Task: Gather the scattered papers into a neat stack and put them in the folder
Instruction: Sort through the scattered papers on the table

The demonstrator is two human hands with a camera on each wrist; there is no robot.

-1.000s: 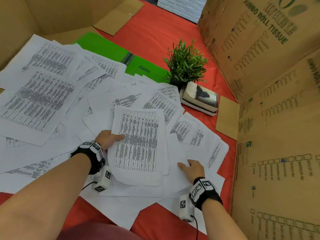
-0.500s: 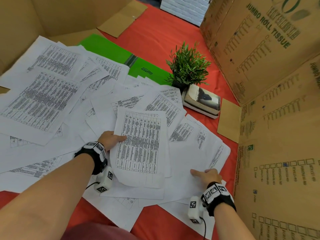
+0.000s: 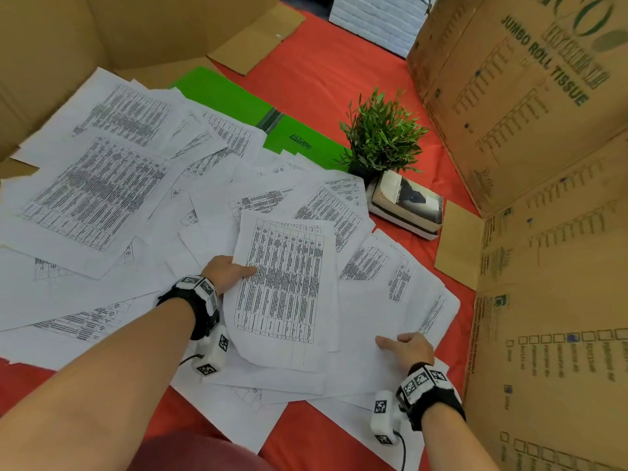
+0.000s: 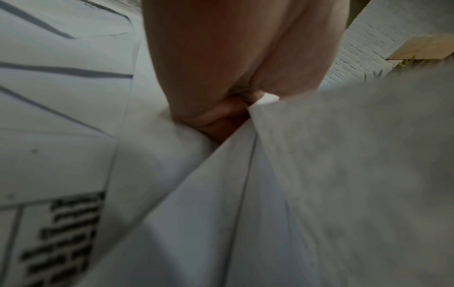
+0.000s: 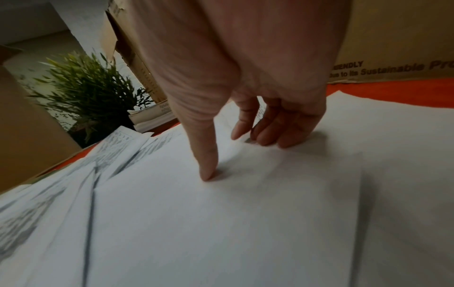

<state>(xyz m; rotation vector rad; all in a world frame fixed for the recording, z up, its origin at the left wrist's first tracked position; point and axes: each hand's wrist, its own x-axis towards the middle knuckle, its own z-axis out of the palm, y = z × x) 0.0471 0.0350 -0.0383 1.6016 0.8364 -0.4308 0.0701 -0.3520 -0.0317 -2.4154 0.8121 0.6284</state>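
Several printed white papers [image 3: 102, 198] lie scattered over the red table, partly covering a green folder [image 3: 224, 93] at the back. My left hand [image 3: 226, 271] grips the left edge of a small stack of sheets [image 3: 285, 283], thumb on top and fingers underneath; the left wrist view shows the sheets [image 4: 270, 194] caught in that hand [image 4: 221, 116]. My right hand [image 3: 404, 346] rests with thumb and fingertips pressed on a blank sheet [image 3: 367, 317] at the right; in the right wrist view the fingertips [image 5: 270, 139] touch the paper [image 5: 221, 223].
A small potted plant [image 3: 382, 137] and a book [image 3: 406, 202] stand right of the papers. Large cardboard boxes [image 3: 543, 164] wall in the right side and the back left [image 3: 85, 28]. A cardboard flap [image 3: 457, 243] lies by the box.
My right hand slid to the right and toward me across the papers. The left hand kept its hold on the stack, which barely moved.
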